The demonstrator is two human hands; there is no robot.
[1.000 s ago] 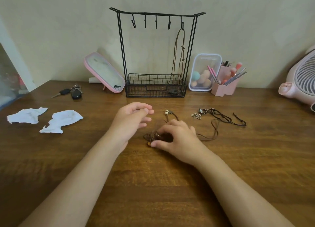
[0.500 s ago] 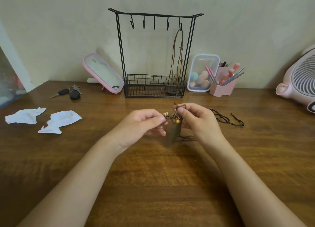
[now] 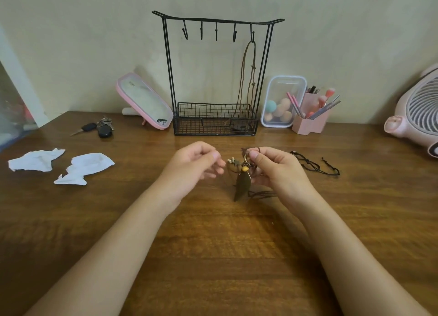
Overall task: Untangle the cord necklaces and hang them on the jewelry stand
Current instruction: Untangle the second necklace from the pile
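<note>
Right hand [image 3: 278,171] in a pinch on the cord necklace [image 3: 243,185]; left hand [image 3: 192,168] half-curled beside, hold unclear.

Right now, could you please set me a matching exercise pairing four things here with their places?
Things: 1 leaf-pendant necklace; 2 black cord necklace; 3 brown cord necklace; 4 car keys.
Places: A left of the pink mirror; B on the rightmost hook of the stand; C pinched in the right hand; D on the table, right of that hand.
Pairs: 1-C; 2-D; 3-B; 4-A.

Plain cream wall [image 3: 94,43]; brown wooden table [image 3: 213,256]
</note>
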